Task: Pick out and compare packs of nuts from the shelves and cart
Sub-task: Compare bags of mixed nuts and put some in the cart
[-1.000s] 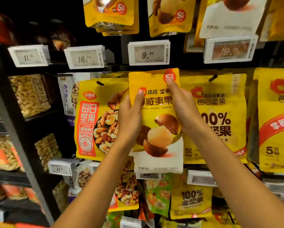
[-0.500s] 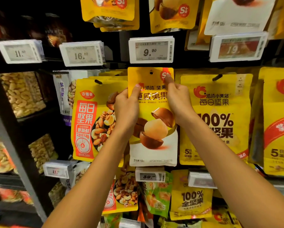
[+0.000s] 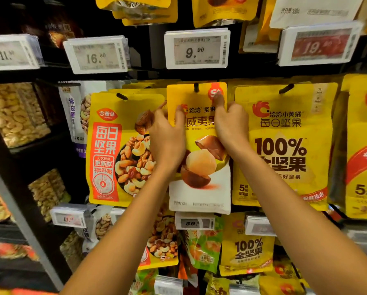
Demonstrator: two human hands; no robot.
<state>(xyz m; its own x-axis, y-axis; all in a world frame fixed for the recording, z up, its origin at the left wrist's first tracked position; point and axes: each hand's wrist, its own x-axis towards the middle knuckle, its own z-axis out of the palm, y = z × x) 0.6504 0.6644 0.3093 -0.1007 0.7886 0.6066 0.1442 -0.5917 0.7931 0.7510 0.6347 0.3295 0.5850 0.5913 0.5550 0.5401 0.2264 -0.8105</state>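
Observation:
A yellow and white macadamia pack [image 3: 199,188] hangs on a black peg [image 3: 196,87] in the middle row of the shelf. My left hand [image 3: 167,139] grips its left edge, thumb on the front. My right hand [image 3: 229,124] grips its right edge, with the thumb up on the red badge near the top. To its left hangs a yellow mixed-nut pack [image 3: 118,150] with an orange label. To its right hangs a yellow "100%" nut pack [image 3: 282,145].
White price tags [image 3: 196,48] line the rail above, reading 11, 16.80, 9.90 and 19. More yellow packs hang above and below. A lower "100%" pack [image 3: 247,252] and a green pack [image 3: 203,250] hang underneath. Clear bags of cashews [image 3: 16,116] fill dark shelves at the left.
Both hands have pushed the macadamia pack up and back toward the shelf; its top hole now sits on the peg. The view has moved closer.

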